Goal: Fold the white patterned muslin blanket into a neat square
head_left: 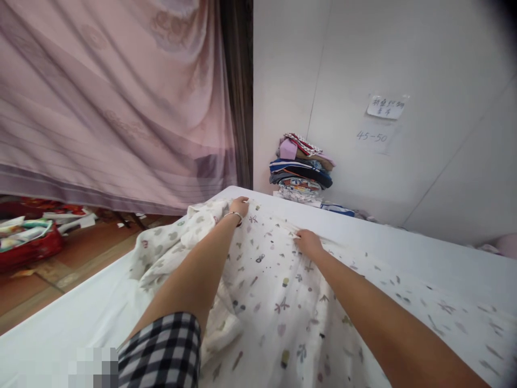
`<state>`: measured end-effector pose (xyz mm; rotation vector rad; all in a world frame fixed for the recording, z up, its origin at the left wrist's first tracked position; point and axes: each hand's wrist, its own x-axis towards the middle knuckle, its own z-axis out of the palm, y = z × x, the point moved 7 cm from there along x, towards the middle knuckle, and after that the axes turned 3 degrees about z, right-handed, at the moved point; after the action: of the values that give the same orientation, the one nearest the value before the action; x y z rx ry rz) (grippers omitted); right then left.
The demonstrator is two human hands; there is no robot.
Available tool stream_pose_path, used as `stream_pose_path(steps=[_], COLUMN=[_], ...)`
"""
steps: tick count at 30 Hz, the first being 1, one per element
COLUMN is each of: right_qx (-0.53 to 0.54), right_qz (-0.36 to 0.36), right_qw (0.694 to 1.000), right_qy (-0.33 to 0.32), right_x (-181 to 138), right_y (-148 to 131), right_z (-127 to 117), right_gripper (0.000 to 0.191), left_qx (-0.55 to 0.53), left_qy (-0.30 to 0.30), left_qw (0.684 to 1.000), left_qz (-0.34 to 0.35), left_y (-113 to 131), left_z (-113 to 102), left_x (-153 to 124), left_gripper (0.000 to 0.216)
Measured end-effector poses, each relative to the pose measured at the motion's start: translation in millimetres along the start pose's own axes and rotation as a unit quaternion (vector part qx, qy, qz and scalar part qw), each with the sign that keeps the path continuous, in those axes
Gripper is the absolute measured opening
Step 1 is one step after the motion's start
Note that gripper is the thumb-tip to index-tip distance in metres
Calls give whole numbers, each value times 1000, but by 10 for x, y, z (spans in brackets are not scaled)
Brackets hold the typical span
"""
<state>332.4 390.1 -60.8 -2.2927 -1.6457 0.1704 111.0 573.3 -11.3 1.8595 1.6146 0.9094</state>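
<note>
Along the far hem of the printed cloth (278,302), the left hand (239,206) is clutching a bunched corner, the right hand (309,242) pinching a fold, fingertips hidden; it is stretching left to right across the counter (404,248), near end cut off

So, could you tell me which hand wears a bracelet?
The left hand, on the printed cloth nearer the curtain; the right hand has a bare wrist.

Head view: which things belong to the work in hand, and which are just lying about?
In hand: printed cloth, left hand and right hand on its far edge, white surface under it.
Lying about: stack of folded clothes by the wall, paper note, pink curtain, red basket on the floor.
</note>
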Motion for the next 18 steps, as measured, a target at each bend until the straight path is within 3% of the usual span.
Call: stream_pose_path(steps=[4,8,14,18], right_qx=[28,49,4,-11], right_qz=[32,113,112,92], right_qw=[998,989,993,996], right_qy=[43,82,26,8], right_x=[20,98,211,204], right_y=[55,179,167,162], right_z=[-169,-289,-38,65], right_gripper=[16,20,13,19], left_qx=[-6,-9,5,13], left_qy=[2,-1,-14,-14], left_qw=[1000,1000,1000,1000], left_qz=[4,-2,-8,-7], left_y=[-12,-81,-222,-270], left_z=[30,105,209,230], left_x=[-7,17,68,116], left_gripper=[28,25,28,25])
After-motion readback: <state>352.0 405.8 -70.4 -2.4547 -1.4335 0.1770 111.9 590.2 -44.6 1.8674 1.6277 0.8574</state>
